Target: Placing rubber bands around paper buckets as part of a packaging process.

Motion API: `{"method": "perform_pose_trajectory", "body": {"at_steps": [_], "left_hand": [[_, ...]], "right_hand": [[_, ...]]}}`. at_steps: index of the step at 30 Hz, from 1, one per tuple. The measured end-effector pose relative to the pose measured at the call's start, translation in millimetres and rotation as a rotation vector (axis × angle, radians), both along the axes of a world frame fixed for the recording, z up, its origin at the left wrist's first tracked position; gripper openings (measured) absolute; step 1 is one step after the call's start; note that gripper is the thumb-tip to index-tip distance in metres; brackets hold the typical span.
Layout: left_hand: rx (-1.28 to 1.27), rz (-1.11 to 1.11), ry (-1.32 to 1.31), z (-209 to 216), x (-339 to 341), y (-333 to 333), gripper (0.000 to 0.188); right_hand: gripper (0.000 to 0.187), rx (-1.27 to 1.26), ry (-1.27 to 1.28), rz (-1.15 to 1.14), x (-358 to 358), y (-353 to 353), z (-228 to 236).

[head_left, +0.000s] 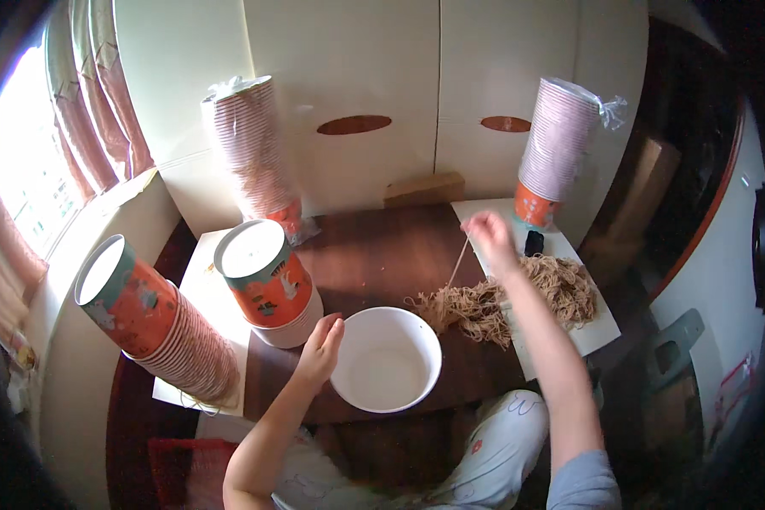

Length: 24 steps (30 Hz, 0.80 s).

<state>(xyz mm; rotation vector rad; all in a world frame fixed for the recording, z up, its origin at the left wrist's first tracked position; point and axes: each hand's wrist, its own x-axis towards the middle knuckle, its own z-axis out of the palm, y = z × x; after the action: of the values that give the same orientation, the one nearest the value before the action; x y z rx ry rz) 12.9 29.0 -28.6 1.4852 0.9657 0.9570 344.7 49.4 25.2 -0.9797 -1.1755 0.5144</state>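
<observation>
A round white paper tub [386, 357] stands in front of me near the table's edge, its pale inside facing up. My left hand [321, 350] is closed at the tub's left rim, fingers pressed together; its grip is partly hidden. Raised above the right part of the table, my right hand [490, 236] pinches a thin tan string [459, 262]. That strand runs down to a loose, tangled heap of string [561, 291], spread over the tabletop and a white board. The heap's near end lies close to the tub's right rim.
Two stacks of orange-printed paper tubs [268, 272] [144, 310] stand bottom-up at the left. Taller plastic-wrapped stacks [246, 144] [557, 140] rise at the back left and back right. A small black object [534, 243] lies beside the string. Pale panels [340, 68] back the table.
</observation>
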Motion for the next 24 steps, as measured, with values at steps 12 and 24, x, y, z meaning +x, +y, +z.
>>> {"method": "perform_pose_trajectory", "body": {"at_steps": [12,24], "left_hand": [[0.166,-0.171,0.515,37,-18,-27,0.040],[0.349,0.085,0.175,18,4,2,0.019]], "right_hand": [[0.004,0.245,-0.076,0.062,-68,-44,162],[0.008,-0.161,-0.886,0.169,-166,-95,13]]}}
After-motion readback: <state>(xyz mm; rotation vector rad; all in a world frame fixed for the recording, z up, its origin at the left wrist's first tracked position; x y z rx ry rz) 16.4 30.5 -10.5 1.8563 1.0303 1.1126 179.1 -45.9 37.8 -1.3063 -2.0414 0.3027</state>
